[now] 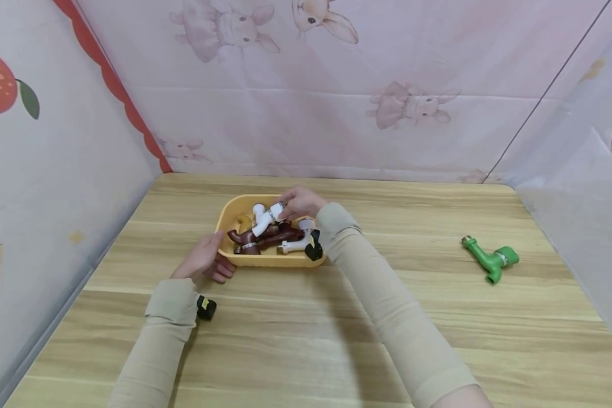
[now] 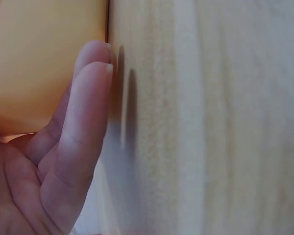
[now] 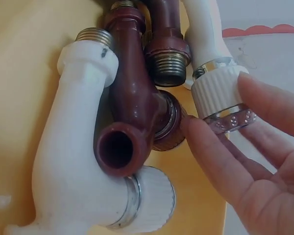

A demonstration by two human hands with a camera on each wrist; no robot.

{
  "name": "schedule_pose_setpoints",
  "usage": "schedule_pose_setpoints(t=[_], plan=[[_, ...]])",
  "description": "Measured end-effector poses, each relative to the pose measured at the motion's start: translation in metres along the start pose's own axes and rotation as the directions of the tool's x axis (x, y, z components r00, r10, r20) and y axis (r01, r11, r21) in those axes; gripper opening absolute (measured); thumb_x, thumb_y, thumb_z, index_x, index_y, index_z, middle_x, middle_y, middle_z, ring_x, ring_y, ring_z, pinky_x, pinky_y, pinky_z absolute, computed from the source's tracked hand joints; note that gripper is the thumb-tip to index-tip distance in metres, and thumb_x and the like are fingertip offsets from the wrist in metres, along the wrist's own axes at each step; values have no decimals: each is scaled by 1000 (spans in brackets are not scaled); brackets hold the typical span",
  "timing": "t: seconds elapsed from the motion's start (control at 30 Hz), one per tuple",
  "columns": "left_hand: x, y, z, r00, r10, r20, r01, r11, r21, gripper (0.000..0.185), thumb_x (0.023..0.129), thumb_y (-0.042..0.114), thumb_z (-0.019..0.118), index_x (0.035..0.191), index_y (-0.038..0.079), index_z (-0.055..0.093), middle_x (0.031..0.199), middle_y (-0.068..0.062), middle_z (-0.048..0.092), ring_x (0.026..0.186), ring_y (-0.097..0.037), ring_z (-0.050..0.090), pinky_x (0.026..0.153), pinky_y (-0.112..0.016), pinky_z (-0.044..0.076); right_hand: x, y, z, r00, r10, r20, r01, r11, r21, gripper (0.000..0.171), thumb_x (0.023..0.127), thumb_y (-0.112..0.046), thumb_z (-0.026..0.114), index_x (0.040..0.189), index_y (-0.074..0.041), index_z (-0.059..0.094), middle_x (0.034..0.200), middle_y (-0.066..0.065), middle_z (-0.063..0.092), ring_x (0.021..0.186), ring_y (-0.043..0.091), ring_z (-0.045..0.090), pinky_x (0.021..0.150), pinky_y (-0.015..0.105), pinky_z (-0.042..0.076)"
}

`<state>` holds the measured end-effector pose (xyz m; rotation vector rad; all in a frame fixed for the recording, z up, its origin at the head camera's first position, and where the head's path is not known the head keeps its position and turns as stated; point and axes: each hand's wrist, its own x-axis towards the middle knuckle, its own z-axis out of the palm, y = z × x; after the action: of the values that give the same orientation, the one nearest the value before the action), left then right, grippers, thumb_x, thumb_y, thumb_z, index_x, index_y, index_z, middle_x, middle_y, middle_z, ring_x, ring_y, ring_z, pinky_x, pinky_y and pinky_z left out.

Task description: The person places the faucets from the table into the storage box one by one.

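My right hand (image 1: 303, 202) pinches a white tap (image 1: 266, 220) by its ribbed knob (image 3: 219, 90), over the back of a yellow plastic basket (image 1: 270, 260). A clear, jewelled end cap shows below the knob in the right wrist view. Dark brown taps (image 3: 130, 88) with brass threads lie under it, beside another white tap (image 3: 68, 147) in front. My left hand (image 1: 201, 256) is at the basket's left front corner, thumb by the rim. Its nearly straight fingers (image 2: 83, 117) lie along the outer wall, close over the table.
A green tap (image 1: 489, 262) lies alone on the right of the wooden table (image 1: 296, 340). A yellowish tap (image 1: 243, 221) sits at the basket's left end. Printed cloth walls (image 1: 306, 136) stand behind the table and at both sides.
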<state>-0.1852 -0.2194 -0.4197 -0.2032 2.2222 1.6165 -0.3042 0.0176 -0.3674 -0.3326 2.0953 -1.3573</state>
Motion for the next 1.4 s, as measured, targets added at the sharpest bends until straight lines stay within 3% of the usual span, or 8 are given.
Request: schedule_pose_setpoints(t=[0.07,0.13,0.23,0.3,0.43,0.67,0.9,1.4], plan=[[0,1,0,1000,-1,1,1,1000,1,64,98,46,13,132,-8,17,75,-21,62,63,-28,63,57,-43,56,29,21,-6,999,-43,-13,44,999,16,48,72,6,71,118,0,58,120,14,54,86,23,62,76,30,54],[0,1,0,1000,-2,0,2,1000,5,64,98,46,12,131,-8,18,76,-21,62,63,-28,63,57,-43,56,44,31,-10,999,-36,-19,37,999,14,49,70,5,73,116,-1,58,115,12,57,88,21,61,73,27,54],[-1,2,-1,1000,-3,3,3,1000,9,64,98,46,12,132,-8,18,76,-22,62,63,-28,63,57,-43,56,48,31,-13,999,-40,-28,40,999,-2,45,70,6,73,113,2,59,111,12,58,91,22,60,73,24,54],[-1,3,-1,1000,-5,3,5,1000,10,64,98,45,12,132,-8,18,76,-21,62,63,-28,63,57,-43,56,17,7,-7,999,15,-40,-17,999,-43,45,78,9,64,121,4,53,122,15,53,103,25,56,82,26,51],[-1,5,0,1000,-9,3,9,1000,7,63,98,45,12,132,-9,19,76,-21,62,63,-28,63,57,-43,56,-24,-20,-2,1000,19,-22,-21,998,-55,44,84,9,57,126,8,45,130,19,46,111,29,52,89,29,48],[-1,3,0,1000,-9,-1,9,1000,5,64,98,45,12,131,-9,20,75,-21,62,63,-29,63,57,-43,56,-14,-7,-8,1000,-19,-19,18,998,-62,46,83,6,60,127,5,48,129,16,48,108,26,54,88,29,49],[1,-1,-1,1000,8,10,-8,1000,0,66,98,47,12,129,-10,20,74,-19,62,63,-29,63,57,-43,56,-25,-8,-13,999,-31,-8,31,1000,2,50,82,7,61,129,6,43,127,19,49,108,31,53,88,31,49],[1,1,-1,1000,-1,12,1,1000,1,69,97,49,12,129,-11,22,74,-20,62,62,-29,63,57,-44,56,-46,-1,-24,995,-98,35,98,995,15,51,85,1,60,131,6,40,120,21,53,111,36,50,87,31,49]])
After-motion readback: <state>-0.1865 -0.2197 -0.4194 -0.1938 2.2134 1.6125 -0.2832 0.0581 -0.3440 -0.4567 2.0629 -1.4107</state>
